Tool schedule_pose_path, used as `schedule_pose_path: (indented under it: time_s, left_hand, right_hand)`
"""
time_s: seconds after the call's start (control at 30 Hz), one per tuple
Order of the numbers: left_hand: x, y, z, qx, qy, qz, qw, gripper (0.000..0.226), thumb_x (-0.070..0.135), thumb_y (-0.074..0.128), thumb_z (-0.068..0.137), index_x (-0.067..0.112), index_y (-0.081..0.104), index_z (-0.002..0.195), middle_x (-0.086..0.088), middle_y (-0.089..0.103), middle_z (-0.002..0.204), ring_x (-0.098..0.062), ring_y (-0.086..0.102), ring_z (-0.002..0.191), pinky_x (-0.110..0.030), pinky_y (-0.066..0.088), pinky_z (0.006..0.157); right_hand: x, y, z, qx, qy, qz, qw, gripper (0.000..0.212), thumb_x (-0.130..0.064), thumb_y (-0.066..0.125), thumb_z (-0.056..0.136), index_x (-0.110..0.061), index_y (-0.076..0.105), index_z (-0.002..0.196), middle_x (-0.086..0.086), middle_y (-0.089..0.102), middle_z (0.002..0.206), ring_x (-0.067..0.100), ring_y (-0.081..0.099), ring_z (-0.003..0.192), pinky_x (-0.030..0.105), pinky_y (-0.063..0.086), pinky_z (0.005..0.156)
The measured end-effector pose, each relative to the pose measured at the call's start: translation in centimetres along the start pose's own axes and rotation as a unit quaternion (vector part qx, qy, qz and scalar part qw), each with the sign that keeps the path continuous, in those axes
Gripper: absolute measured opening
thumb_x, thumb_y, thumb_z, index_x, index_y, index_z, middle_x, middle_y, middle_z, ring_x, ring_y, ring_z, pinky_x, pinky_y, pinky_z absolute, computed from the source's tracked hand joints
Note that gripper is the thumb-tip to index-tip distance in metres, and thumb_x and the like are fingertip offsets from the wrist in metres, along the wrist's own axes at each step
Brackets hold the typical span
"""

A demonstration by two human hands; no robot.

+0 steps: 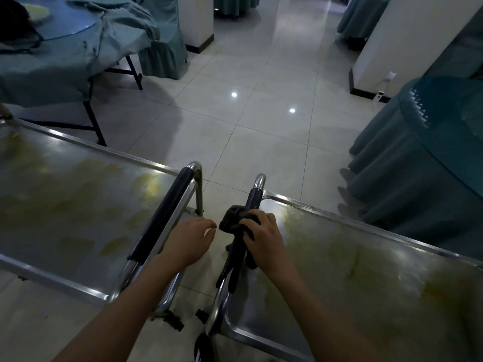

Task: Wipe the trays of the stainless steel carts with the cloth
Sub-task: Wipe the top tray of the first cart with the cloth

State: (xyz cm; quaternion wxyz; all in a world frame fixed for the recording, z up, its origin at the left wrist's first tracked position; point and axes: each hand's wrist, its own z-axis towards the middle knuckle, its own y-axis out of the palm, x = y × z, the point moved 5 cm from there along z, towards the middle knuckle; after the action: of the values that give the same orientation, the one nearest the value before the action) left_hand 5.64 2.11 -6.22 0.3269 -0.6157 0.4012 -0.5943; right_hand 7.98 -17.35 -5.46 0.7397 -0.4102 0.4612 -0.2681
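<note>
Two stainless steel carts stand side by side, their handles facing each other across a narrow gap. The left cart's tray (65, 194) shows yellowish smears, and so does the right cart's tray (366, 270). My right hand (264, 239) grips a dark cloth (235, 223) draped over the right cart's black-padded handle (254, 197). Part of the cloth hangs down beside the handle. My left hand (188, 239) hovers in the gap with relaxed fingers, holding nothing, next to the left cart's padded handle (162, 215).
Pale floor tiles (248, 113) stretch ahead. A table with a teal cloth (52, 61) stands at the far left, a skirted round table (418, 165) at the right. White pillars (196, 19) rise at the back.
</note>
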Motion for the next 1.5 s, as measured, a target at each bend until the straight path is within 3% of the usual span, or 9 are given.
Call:
schedule_pose_path:
  time_s: [0.2,0.4,0.63,0.8,1.0,1.17,1.3,1.4,1.5]
  left_hand:
    - [0.3,-0.3,1.0,0.002,0.026,-0.018,0.999,0.026,0.036,0.048,0.099,0.026,0.065,0.117,0.006,0.066,0.115,-0.012,0.06,0.107,-0.032,0.049,0.093]
    - [3.5,-0.3,2.5,-0.017,0.073,-0.001,0.997,0.035,0.04,0.045,0.1,0.029,0.054,0.132,0.007,0.059,0.132,-0.013,0.054,0.12,-0.037,0.046,0.102]
    - [8.3,2.1,4.5,-0.024,0.125,-0.011,0.992,0.041,0.035,0.049,0.098,0.024,0.049,0.138,0.002,0.048,0.144,-0.018,0.042,0.131,-0.039,0.042,0.103]
    - [9.3,4.2,6.3,-0.026,0.098,0.017,0.995,0.048,0.034,0.048,0.098,0.02,0.045,0.144,-0.004,0.031,0.157,-0.023,0.025,0.146,-0.042,0.032,0.113]
    - [9.5,5.8,9.4,-0.021,0.074,0.037,0.996,0.05,0.03,0.046,0.099,0.018,0.039,0.147,-0.003,0.018,0.163,-0.024,0.011,0.151,-0.049,0.032,0.112]
    - [9.4,7.4,10.1,0.006,0.075,0.039,0.996,0.052,0.021,0.047,0.098,0.015,0.036,0.149,-0.006,0.018,0.163,-0.024,0.012,0.151,-0.046,0.033,0.111]
    - [9.2,7.7,9.9,0.028,0.083,0.019,0.996,0.052,0.02,0.042,0.097,0.014,0.037,0.149,-0.005,0.019,0.162,-0.021,0.01,0.151,-0.036,0.019,0.114]
    - [9.2,7.6,9.9,0.039,0.08,0.009,0.996,0.054,0.02,0.04,0.096,0.014,0.038,0.149,-0.004,0.02,0.162,-0.019,0.01,0.151,-0.035,0.015,0.115]
    - [8.9,7.8,10.0,0.043,0.077,0.002,0.996,0.053,0.017,0.043,0.096,0.014,0.038,0.149,-0.004,0.02,0.162,-0.017,0.008,0.151,-0.034,0.014,0.115]
  right_hand:
    - [0.7,-1.7,-0.8,0.059,0.04,0.014,0.997,0.024,-0.013,0.071,0.088,-0.014,0.071,0.112,0.004,0.059,0.125,0.022,0.047,0.114,0.032,0.048,0.093]
    - [3.5,-4.3,-1.8,0.127,0.132,0.008,0.983,0.028,-0.011,0.072,0.086,-0.015,0.07,0.114,0.0,0.057,0.126,0.021,0.046,0.114,0.025,0.042,0.093]
    - [8.7,-4.5,-3.0,0.104,0.228,0.002,0.968,0.029,-0.01,0.069,0.086,-0.015,0.071,0.115,0.001,0.058,0.125,0.024,0.047,0.113,0.027,0.041,0.094]
    - [11.5,-2.6,-1.4,0.075,0.257,0.021,0.963,0.031,-0.015,0.067,0.087,-0.016,0.07,0.118,0.0,0.056,0.126,0.023,0.045,0.116,0.028,0.042,0.095]
    - [14.5,0.7,1.9,0.057,0.305,0.072,0.948,0.033,-0.021,0.064,0.09,-0.018,0.067,0.122,0.001,0.053,0.13,0.021,0.041,0.122,0.033,0.043,0.102]
    - [16.3,3.5,3.0,0.042,0.343,0.102,0.933,0.034,-0.037,0.057,0.098,-0.02,0.063,0.127,0.001,0.046,0.138,0.021,0.038,0.125,0.036,0.041,0.106]
    - [16.6,4.8,2.5,-0.033,0.336,0.062,0.939,0.045,-0.042,0.038,0.105,-0.022,0.054,0.142,0.003,0.036,0.151,0.023,0.031,0.132,0.044,0.035,0.113]
    - [16.4,5.3,2.3,-0.062,0.258,-0.081,0.961,0.049,-0.04,0.036,0.104,-0.022,0.044,0.149,0.004,0.027,0.162,0.027,0.023,0.146,0.048,0.027,0.116]
    - [16.1,6.9,2.9,-0.088,0.175,-0.132,0.972,0.06,-0.04,0.025,0.103,-0.012,0.032,0.155,0.008,0.021,0.166,0.025,0.01,0.154,0.046,0.016,0.123]
